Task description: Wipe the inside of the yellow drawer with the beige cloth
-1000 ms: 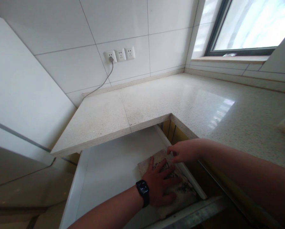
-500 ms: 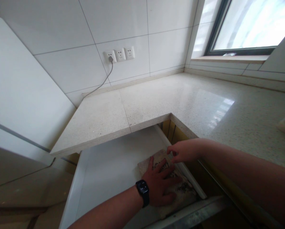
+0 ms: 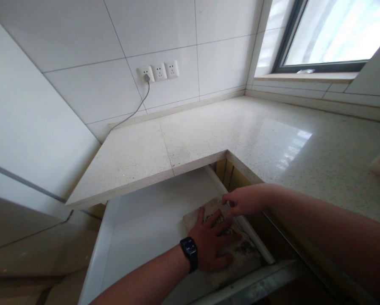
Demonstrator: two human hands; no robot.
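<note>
Left hand (image 3: 211,243) palm-down, fingers splayed over flat printed item (image 3: 245,257); right hand (image 3: 245,200) curled, grip unclear

Glossy countertop (image 3: 205,127) — smooth drawer (image 3: 145,220).

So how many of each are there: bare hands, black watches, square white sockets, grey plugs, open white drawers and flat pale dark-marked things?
Bare hands: 2 (left hand, right hand)
Black watch: 1
Square white sockets: 3
Grey plug: 1
Open white drawer: 1
Flat pale dark-marked thing: 1
Total: 9
</note>
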